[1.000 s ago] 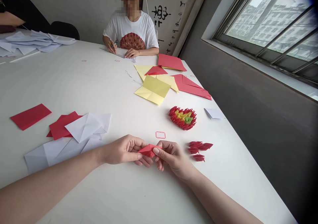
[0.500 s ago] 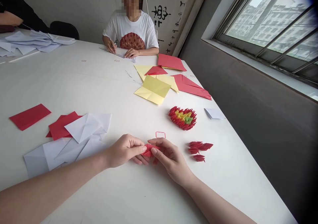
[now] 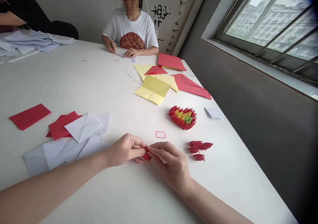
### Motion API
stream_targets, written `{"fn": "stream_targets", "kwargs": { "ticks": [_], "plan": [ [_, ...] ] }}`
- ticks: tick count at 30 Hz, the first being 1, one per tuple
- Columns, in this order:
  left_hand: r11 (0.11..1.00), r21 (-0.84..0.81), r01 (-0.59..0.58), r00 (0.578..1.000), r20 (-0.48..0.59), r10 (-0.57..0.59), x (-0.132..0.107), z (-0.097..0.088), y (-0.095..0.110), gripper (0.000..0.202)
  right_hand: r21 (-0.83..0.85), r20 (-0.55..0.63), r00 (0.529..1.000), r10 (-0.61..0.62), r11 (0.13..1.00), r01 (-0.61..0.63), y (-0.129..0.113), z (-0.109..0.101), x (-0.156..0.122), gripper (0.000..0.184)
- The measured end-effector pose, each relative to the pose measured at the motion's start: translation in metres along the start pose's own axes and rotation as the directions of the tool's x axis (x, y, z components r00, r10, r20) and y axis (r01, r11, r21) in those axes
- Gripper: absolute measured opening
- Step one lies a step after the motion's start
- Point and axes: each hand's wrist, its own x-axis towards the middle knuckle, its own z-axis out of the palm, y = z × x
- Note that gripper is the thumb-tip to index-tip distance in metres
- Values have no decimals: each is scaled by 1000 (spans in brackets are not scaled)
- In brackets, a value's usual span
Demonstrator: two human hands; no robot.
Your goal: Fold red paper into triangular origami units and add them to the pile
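Observation:
A small folded piece of red paper (image 3: 147, 156) is held above the table, mostly covered by fingers. My left hand (image 3: 129, 150) is closed on it, thumb on top and fingers beneath. My right hand (image 3: 171, 161) pinches its upper right edge between thumb and fingertips. To the right of my right hand lie several folded red paper pieces (image 3: 198, 147). Beyond them sits a heart-shaped assembly (image 3: 183, 118) of red, yellow and green folded pieces. White paper sheets (image 3: 86, 128) lie near my left forearm, partly over red sheets (image 3: 65, 124).
A red rectangle of paper (image 3: 30, 116) lies at the far left. Yellow sheets (image 3: 152, 89) and red stacks (image 3: 172, 62) lie toward the back right. Across the white table (image 3: 99, 85) a person (image 3: 131, 32) writes. A small folded white paper (image 3: 213, 113) is near the right edge.
My right hand's fingers have drawn together and shifted from spread around the red paper to a pinch at its upper edge. Less of the paper shows now. My left hand has barely moved.

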Motion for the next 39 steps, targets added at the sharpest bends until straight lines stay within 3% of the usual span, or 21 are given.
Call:
{"fn": "stream_targets", "kwargs": {
  "ticks": [5,13,17,19,21,24,27,35,39],
  "plan": [
    [1000,-5,2,1000,-11,-2,1,0,-2,18,2,24,999,-33,999,33,-3,0,4,26],
    [1000,6,-10,1000,15,10,0,0,1,18,112,201,960,195,969,-221,-4,-4,11,12],
    [998,29,57,998,17,-57,-2,1,5,19,104,130,986,108,987,-122,-2,-5,12,13],
    [997,39,67,997,19,-68,-1,0,5,19,111,132,985,115,985,-130,-2,-6,13,13],
    [998,48,51,998,19,-52,0,0,2,19,138,189,965,184,968,-211,-3,-7,13,9],
    [998,59,24,999,24,-26,1,-2,-2,19,179,305,899,313,909,-377,-4,-8,13,3],
    [998,68,11,999,49,-14,2,-3,-2,16,176,351,862,367,878,-445,-4,-7,14,6],
    [997,73,17,999,36,-20,1,-1,0,18,215,252,925,284,916,-340,-2,-5,11,10],
    [999,39,3,999,42,-5,0,-2,-3,18,197,228,961,157,959,-203,-1,-7,14,12]
  ]
}}
